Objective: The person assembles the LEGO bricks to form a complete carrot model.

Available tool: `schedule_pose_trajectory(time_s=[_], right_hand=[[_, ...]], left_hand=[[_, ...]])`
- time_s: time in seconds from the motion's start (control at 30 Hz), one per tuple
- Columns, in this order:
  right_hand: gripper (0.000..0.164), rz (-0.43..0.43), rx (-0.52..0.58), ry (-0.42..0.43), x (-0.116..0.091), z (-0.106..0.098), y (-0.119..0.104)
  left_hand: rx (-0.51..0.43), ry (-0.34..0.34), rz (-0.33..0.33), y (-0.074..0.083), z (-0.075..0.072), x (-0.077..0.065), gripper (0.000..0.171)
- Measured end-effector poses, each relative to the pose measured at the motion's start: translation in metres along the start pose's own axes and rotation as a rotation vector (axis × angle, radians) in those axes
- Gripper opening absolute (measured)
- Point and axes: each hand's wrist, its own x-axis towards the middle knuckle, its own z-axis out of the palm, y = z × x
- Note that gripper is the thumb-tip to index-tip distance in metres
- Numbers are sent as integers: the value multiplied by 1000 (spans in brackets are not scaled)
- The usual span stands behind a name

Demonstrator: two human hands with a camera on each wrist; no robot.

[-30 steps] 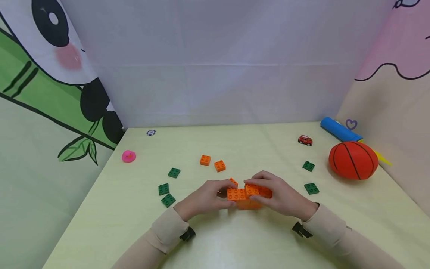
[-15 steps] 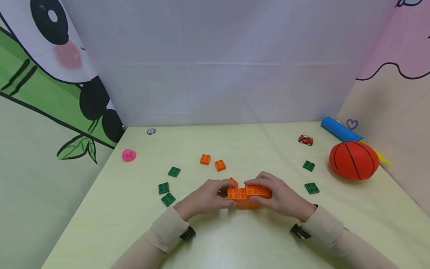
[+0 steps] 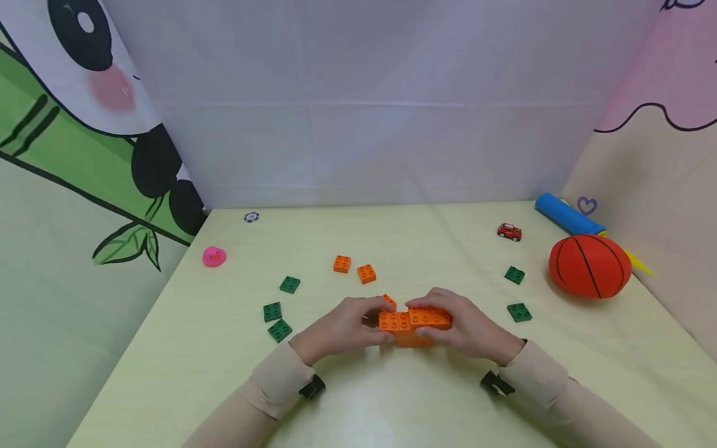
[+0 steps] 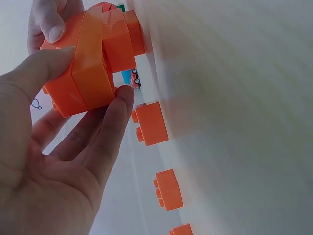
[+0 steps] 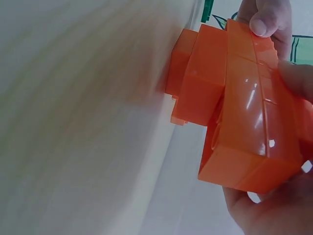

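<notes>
Both hands grip a stack of orange toy building bricks (image 3: 411, 339) over the middle of the table. My left hand (image 3: 347, 326) pinches its left end, thumb at the near side and fingers round the far side. At the right end, the thumb and fingers of my right hand (image 3: 467, 326) hold a raised studded top brick (image 3: 430, 318) from both sides. Seen from the left wrist, several layers (image 4: 90, 58) sit joined and offset, narrower toward the table. The right wrist view shows the long upper layers (image 5: 249, 112) overhanging the lower bricks (image 5: 203, 73).
Loose orange bricks (image 3: 342, 264) lie beyond the stack, one (image 3: 389, 300) just behind the left fingers. Green bricks (image 3: 272, 312) are scattered left, others (image 3: 519, 312) right. Farther out are a pink duck (image 3: 214, 256), a poker chip (image 3: 251, 217), a red car (image 3: 509, 232) and a basketball (image 3: 590, 266).
The top brick under my right hand looked uneven and partly shaded a second ago; its studs now show in one even row. Both hands have stayed almost in place.
</notes>
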Motion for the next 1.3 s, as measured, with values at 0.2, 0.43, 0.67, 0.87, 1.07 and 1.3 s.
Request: schedule_pose_trajectory(time_s=[0.2,0.43,0.67,0.87,1.07,1.3], right_hand=[[47,13,-31,-32,-3,-2,3],[55,38,-108,-13,-17,-13,11],[57,41,-69,26,-27,-22,18],[56,35,-56,27,-28,-22,21],[54,14,-54,39,-28,-22,22],[55,50,-67,26,-26,-23,23]], left_hand=[[-8,-7,0,0,-1,0,38],[-13,-3,20,1,0,0,37],[-20,-2,14,1,1,0,36],[-36,4,14,-2,-8,-2,45],[47,84,22,-6,-26,7,33],[304,-33,15,-14,-20,35,45]])
